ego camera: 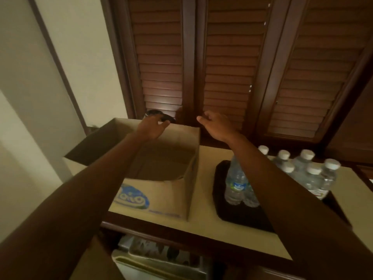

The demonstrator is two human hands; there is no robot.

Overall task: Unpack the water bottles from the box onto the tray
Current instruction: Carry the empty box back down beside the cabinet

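- While raised over the cardboard box (161, 199): left hand (152, 128), right hand (217, 126), both loose-fingered, gripping nothing.
- Water bottles (306, 168) upright on black tray (220, 178), R of box.

Beige countertop (205, 223) with dark wood front edge carries two things: open cardboard box (161, 199) with blue logo at left, flaps up, and black tray (222, 203) just right of it. Box and tray sit close, narrow gap between.
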